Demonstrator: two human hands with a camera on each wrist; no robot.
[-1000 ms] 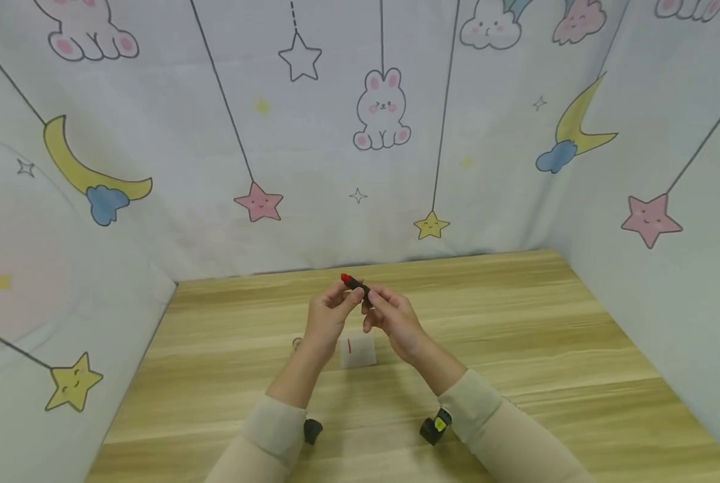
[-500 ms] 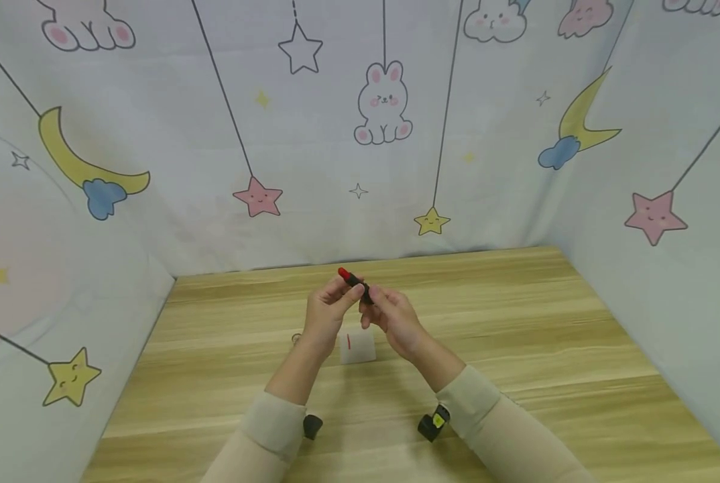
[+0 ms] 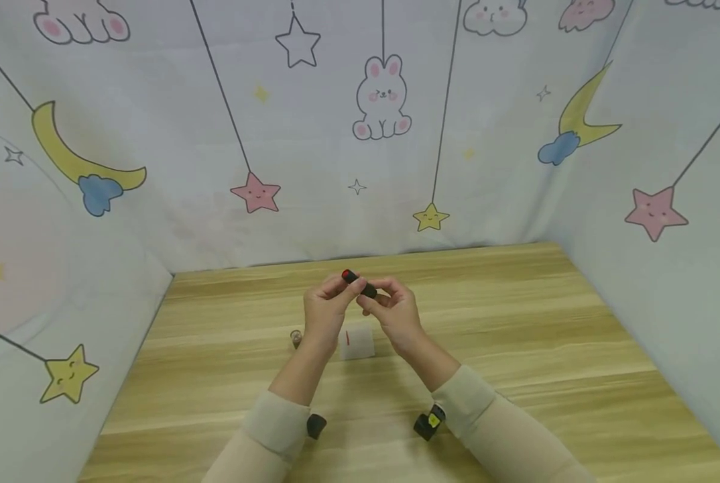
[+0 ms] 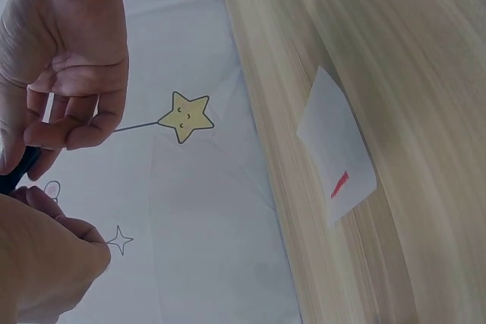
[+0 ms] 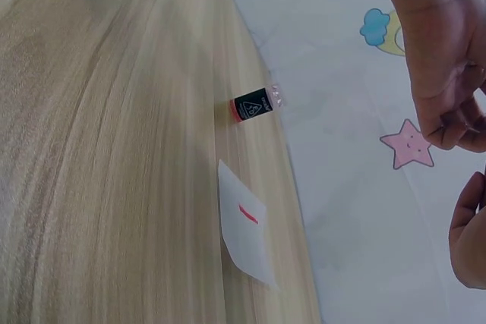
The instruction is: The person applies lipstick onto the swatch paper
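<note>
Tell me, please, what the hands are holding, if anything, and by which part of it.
A black lipstick: the left hand grips it around the middle, and the right hand pinches the end opposite its red tip.

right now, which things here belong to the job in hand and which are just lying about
Seemingly the job:
lipstick, held by left hand and right hand
white paper with a red mark

Probably just about:
small black-labelled container, untouched on the table
printed backdrop

Wood-grain table point(image 3: 517, 329), red-marked white paper point(image 3: 361, 343), small container point(image 5: 252, 105)
</note>
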